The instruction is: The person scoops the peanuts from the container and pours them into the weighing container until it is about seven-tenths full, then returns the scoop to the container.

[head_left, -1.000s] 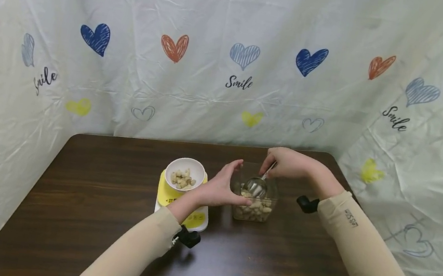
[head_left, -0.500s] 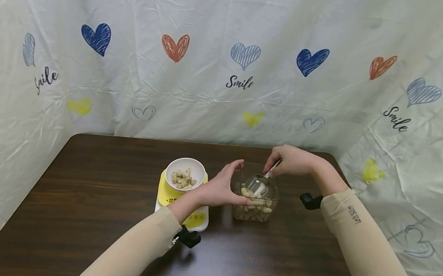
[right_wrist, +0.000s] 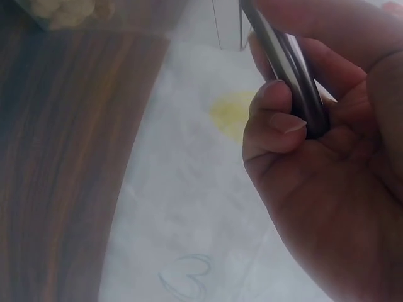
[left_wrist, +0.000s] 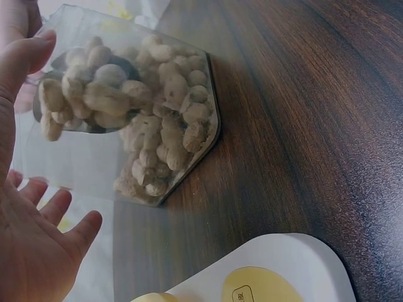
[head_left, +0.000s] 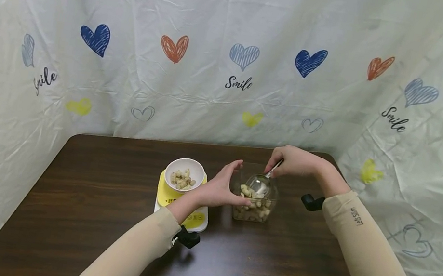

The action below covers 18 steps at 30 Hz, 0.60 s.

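A clear square container (head_left: 250, 215) holds peanuts in their shells (left_wrist: 170, 132). My left hand (head_left: 219, 189) spans its left side, thumb on the near wall and fingers spread towards the far side. My right hand (head_left: 292, 162) grips the handle of a metal scoop (head_left: 259, 184) from above; the right wrist view shows the fingers curled round that handle (right_wrist: 293, 78). The scoop's bowl is tilted inside the container, with several peanuts heaped in it in the left wrist view. To the left, a white bowl (head_left: 175, 165) with some peanuts stands on a yellow and white kitchen scale (head_left: 163, 192).
A dark wooden table (head_left: 94, 214) carries everything. White cloth (head_left: 208, 4) with printed hearts hangs behind and at both sides. My left forearm passes over part of the scale and hides some of it. A small crumb lies in front of the container.
My right hand has risen slightly and shifted right with the scoop, whose bowl now sits a little differently among the peanuts. My left hand, the bowl and the scale stay put.
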Motion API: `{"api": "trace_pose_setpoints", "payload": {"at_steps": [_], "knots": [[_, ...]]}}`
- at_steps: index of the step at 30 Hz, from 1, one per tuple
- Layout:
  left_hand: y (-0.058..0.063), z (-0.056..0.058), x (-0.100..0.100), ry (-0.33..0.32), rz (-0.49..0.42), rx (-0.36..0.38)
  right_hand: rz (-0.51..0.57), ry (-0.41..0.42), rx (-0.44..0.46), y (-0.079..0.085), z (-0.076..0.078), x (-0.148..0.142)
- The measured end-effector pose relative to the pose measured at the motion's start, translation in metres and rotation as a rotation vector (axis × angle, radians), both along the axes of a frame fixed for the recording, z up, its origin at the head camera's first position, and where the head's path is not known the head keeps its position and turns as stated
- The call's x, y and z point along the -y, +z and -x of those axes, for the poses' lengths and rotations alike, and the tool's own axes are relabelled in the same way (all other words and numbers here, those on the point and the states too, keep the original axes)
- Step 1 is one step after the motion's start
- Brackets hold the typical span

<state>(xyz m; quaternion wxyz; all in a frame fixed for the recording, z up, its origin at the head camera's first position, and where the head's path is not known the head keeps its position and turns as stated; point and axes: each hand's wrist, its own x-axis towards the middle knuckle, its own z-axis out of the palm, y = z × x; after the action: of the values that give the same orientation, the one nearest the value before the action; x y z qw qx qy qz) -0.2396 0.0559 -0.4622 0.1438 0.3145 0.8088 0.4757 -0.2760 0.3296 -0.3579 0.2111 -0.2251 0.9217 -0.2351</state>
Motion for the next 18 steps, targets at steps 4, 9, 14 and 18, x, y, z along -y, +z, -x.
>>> {"api": "trace_pose_setpoints", "payload": {"at_steps": [4, 9, 14, 18], "knots": [[-0.0010, -0.0009, -0.0001, 0.004, -0.007, 0.005, 0.020, 0.004, 0.006, -0.0013, 0.0000, -0.0023], [-0.0003, -0.0025, -0.0009, 0.008, -0.019, 0.008, 0.040, -0.011, -0.004, -0.0028, 0.0012, -0.0071], [0.0005, -0.0026, -0.0008, 0.011, -0.022, 0.007, 0.058, -0.018, -0.005, -0.0045, 0.0038, -0.0104], [0.0010, -0.0026, 0.0000, 0.013, -0.021, 0.006, 0.061, -0.018, 0.019, -0.0053, 0.0064, -0.0093]]}}
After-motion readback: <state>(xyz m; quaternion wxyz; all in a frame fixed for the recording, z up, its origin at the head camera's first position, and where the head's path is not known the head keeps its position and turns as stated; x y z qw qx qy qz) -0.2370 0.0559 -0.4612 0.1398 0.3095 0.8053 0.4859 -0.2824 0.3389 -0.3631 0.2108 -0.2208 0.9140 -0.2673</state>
